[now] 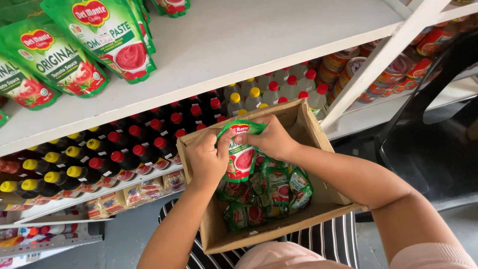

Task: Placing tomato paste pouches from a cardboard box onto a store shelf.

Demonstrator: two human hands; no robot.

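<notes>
Green and red, a small sauce pouch (pixel 241 152) is held upright above the open cardboard box (pixel 318 144), at about twelve o'clock of the heap of similar pouches (pixel 266 192) lying inside. Its top edge is pinched from both sides: the left hand (pixel 209 158) has its grip pressed together on the upper left corner, and the right hand (pixel 271 138) is closed on the upper right corner, so neither grip is spread. The box is rested on the lap, over a striped cloth (pixel 328 239). At twelve o'clock of the box a white shelf (pixel 259 35) is seen, with larger green pouches (pixel 94 40) laid at its ten o'clock end; below it, rows of dark bottles with red and yellow caps (pixel 129 149) are ranged. For the lift to be done well, it is judged that the pouch should be kept pinched by the sealed top edge only, raised straight so no neighbours are dragged out, and the box kept level.
</notes>
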